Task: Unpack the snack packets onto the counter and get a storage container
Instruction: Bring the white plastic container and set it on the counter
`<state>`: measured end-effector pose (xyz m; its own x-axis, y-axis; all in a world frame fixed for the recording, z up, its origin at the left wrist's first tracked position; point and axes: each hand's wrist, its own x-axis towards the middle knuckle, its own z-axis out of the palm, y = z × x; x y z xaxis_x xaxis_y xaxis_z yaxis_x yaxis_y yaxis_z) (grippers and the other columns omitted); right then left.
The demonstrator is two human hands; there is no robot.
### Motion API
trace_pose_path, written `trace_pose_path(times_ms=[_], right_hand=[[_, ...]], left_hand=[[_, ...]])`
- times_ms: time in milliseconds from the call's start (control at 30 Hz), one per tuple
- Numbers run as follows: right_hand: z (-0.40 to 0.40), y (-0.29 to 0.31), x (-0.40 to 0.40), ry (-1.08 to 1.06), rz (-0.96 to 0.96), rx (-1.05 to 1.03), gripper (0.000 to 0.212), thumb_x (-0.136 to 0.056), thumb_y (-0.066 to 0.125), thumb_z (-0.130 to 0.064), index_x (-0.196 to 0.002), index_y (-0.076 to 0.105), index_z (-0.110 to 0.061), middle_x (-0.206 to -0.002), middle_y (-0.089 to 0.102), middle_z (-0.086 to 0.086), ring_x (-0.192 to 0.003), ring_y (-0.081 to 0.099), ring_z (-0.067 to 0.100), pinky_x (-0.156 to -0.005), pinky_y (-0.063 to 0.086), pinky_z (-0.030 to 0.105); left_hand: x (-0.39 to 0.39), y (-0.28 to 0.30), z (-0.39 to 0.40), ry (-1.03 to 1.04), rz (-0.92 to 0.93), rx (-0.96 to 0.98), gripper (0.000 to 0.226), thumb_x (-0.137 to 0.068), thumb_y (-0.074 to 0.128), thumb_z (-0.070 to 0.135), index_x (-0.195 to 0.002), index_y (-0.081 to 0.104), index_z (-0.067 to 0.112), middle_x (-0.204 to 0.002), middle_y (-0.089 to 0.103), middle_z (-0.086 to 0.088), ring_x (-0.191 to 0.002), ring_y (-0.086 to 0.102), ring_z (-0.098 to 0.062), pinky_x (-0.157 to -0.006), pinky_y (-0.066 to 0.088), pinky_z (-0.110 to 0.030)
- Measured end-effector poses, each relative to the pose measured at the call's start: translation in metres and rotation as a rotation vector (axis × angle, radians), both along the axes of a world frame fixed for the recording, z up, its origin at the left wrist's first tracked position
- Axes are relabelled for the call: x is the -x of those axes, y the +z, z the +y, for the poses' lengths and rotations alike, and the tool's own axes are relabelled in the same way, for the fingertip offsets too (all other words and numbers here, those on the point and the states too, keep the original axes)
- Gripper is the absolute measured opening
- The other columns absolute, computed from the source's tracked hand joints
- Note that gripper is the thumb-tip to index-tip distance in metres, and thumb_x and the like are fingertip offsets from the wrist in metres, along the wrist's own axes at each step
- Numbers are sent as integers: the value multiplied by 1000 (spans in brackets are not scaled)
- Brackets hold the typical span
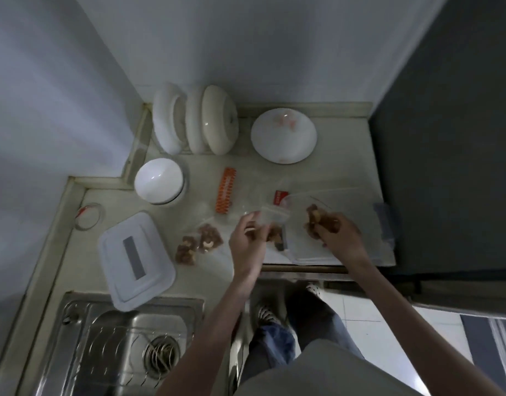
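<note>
Head view, looking down over my arms at the counter [340, 155]. My left hand [247, 238] was raised above the counter edge, fingers curled, pinching a small clear snack packet [270, 224] with brown pieces inside; the packet hung between thumb and fingers, blurred, so I could not tell how full it was. My right hand [336, 231] was closed around another clear packet of nuts [314, 217], brown pieces showing just beyond the fingertips. The two hands were near each other but apart. Under and just beyond the right hand lay a large clear plastic bag [332, 195], flat on the counter, with a red label [281, 198] showing at its far left corner. To the left of the left hand, two nut packets [199, 244] already lay on the counter, side by side and touching. Farther left of those sat a white storage container [136, 260] with its lid on, overhanging the steel sink [83, 352]. Beyond the left hand lay an orange patterned packet [225, 190], and left of that a white bowl [160, 181]. Well beyond both hands, white dishes [194, 118] stood on edge against the wall, with a white plate [283, 135] to their right. A roll of tape [87, 215] lay at the far left of the counter.
</note>
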<state>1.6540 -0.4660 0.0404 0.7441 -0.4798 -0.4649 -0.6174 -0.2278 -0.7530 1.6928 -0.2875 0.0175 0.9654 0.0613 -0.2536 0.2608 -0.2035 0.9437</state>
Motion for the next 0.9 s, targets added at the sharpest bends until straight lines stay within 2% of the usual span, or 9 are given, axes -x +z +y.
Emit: trace_pose_path(times_ms=[100,267,367,433,500,567,633,767,900], right_hand=[[-34,2,16,-87,49,90,22,-81,71,-20,-101,62,-15,-97,68,7,-89,64,25,-83,54,41],[-60,3,19,-132,-40,101,31,-81,72,-18,-110,64,-13,-89,64,-3,-89,63,16,-61,45,15],[-70,1,23,-36,70,192,54,-83,70,-29,-131,49,-15,-121,62,5,-114,59,26,-85,49,29],[-70,-1,26,32,144,241,69,-86,65,-32,-145,32,-16,-150,36,3,-128,47,27,-102,43,39],[-62,-3,26,85,179,237,48,-88,60,-23,-132,47,-9,-138,50,11,-118,54,29,-95,46,36],[-43,-5,22,215,229,213,17,-86,57,-10,-101,64,-8,-102,67,11,-96,62,26,-77,44,25],[-16,-5,12,339,210,198,19,-80,55,0,-85,65,-15,-83,63,-1,-83,59,18,-69,43,19],[52,-1,-28,586,71,187,28,-83,49,-3,-81,66,-25,-84,63,-8,-66,55,2,-56,37,5],[119,-21,-69,726,73,112,29,-74,49,1,-85,69,-17,-98,64,0,-85,55,11,-71,40,12]], left_hand=[[3,5,-43,-147,37,30,28,-85,70,9,-108,65,24,-90,66,20,-81,61,16,-68,46,-4],[0,4,-84,-235,115,63,30,-82,75,12,-109,65,21,-93,69,6,-89,67,-4,-76,57,-17],[-1,2,-92,-273,68,28,39,-81,74,11,-114,58,21,-106,59,11,-96,60,2,-78,52,-9],[-3,0,-89,-281,47,9,41,-83,72,8,-118,56,21,-116,56,10,-106,55,-4,-86,48,-12],[-3,-1,-76,-269,12,12,32,-86,67,8,-116,59,18,-114,60,9,-105,58,-6,-89,50,-23],[-3,-2,-53,-202,-52,10,19,-89,65,13,-108,65,19,-102,66,9,-92,63,-4,-79,52,-22],[-4,-7,-21,-114,-101,-21,12,-89,64,20,-99,66,25,-96,67,12,-88,63,-2,-74,51,-15],[-8,-26,52,118,-77,-202,14,-88,62,3,-93,65,15,-92,68,1,-84,63,-13,-78,51,-24],[-13,-50,114,332,84,-384,11,-86,60,-2,-90,64,7,-93,68,-9,-88,62,-26,-75,38,-16]])
